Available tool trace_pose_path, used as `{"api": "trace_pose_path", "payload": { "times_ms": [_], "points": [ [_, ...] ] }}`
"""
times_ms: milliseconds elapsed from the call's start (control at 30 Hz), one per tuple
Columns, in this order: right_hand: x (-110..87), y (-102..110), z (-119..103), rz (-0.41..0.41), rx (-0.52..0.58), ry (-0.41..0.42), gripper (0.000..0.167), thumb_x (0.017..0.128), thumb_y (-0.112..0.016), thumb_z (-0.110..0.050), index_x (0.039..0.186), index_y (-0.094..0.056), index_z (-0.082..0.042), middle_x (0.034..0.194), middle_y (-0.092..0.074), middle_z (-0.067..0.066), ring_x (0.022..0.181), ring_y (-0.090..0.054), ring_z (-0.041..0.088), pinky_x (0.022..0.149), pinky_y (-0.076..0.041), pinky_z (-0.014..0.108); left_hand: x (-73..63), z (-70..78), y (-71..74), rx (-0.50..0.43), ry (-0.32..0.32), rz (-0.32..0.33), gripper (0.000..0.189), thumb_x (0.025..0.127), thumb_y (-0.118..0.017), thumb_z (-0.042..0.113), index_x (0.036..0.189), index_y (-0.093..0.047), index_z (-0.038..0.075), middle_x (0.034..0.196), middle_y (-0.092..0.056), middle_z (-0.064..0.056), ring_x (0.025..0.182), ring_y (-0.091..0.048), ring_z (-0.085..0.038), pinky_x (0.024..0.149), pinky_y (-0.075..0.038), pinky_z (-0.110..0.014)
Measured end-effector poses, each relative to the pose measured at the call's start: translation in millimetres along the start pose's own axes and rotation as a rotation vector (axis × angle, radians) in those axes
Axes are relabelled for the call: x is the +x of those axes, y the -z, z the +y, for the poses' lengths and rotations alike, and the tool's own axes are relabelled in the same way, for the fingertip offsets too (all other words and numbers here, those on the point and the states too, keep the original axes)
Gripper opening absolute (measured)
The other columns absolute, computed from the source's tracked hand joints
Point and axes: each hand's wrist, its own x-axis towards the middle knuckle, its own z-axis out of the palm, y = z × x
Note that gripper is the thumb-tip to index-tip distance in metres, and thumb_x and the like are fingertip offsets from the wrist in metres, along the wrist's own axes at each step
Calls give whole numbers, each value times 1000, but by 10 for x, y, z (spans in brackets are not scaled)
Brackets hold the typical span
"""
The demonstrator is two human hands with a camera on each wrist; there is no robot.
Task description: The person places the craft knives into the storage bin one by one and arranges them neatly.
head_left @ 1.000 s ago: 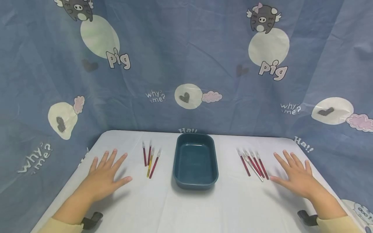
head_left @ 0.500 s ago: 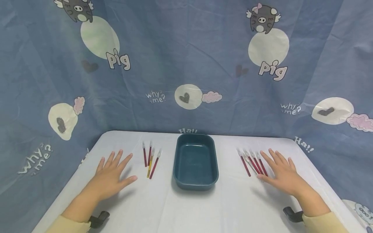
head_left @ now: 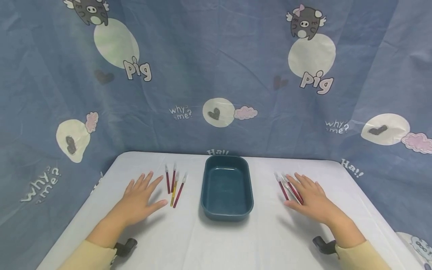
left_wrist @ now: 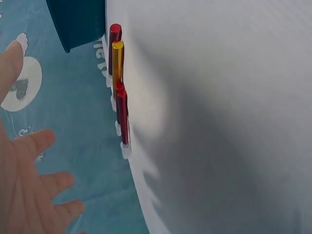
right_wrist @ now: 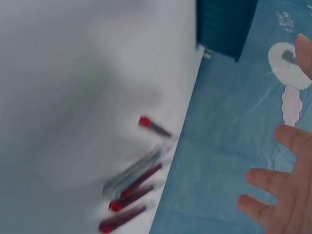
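My left hand [head_left: 135, 205] hovers over the white table with fingers spread and nothing held. Just right of it in the head view lie slim craft knives [head_left: 179, 195] with clear-capped far ends: three red and one gold [left_wrist: 118, 56]. Empty and spread, my right hand [head_left: 314, 204] overlaps the right-hand group of craft knives [head_left: 282, 189] in the head view, hiding some of them. That group shows several red handles [right_wrist: 123, 219] and one silver craft knife [right_wrist: 131, 174] in the right wrist view. Between the groups stands a dark teal rectangular box [head_left: 227, 216], its open top facing up.
A white cloth covers the table [head_left: 222, 247]. Behind it hangs a blue curtain [head_left: 243, 45] with pig prints, close to the table's far edge. A black strap piece [head_left: 125, 247] sticks out at the left wrist, another black piece [head_left: 324, 245] at the right.
Both hands have moved inward toward the box, the right one now over its group of craft knives and the left one closer to its own group. The craft knives and box have stayed put.
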Motion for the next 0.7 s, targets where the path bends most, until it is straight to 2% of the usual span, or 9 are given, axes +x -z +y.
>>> {"api": "trace_pose_path", "payload": {
  "times_ms": [167, 367, 500, 700],
  "points": [
    [53, -57, -81, -20, 47, 23, 83, 91, -67, -55, 157, -33, -15, 158, -29, 25, 144, -21, 53, 110, -15, 73, 64, 21, -35, -22, -11, 8, 82, 95, -55, 61, 156, -35, 10, 160, -23, -29, 146, -16, -53, 114, -8, -70],
    [112, -111, -201, -35, 136, 44, 80, 91, -68, -53, 156, -36, -18, 159, -29, 24, 145, -17, 54, 111, -15, 73, 133, 28, -57, -43, 6, -6, 79, 97, -54, 59, 154, -37, 6, 158, -26, -30, 145, -20, -53, 114, -11, -69],
    [161, -146, -290, -41, 167, 65, 76, 92, -68, -51, 154, -40, -17, 158, -31, 23, 145, -20, 52, 111, -15, 72, 180, 6, -79, -67, 16, -8, 77, 98, -55, 56, 153, -38, 4, 157, -28, -30, 144, -23, -53, 114, -13, -69],
    [210, -259, -375, -42, 196, 113, 74, 93, -68, -50, 152, -43, -14, 156, -36, 23, 144, -28, 48, 111, -23, 69, 270, -60, -140, -117, 12, -2, 77, 98, -53, 57, 151, -39, 3, 156, -32, -29, 143, -27, -51, 115, -17, -66]
  ]
}}
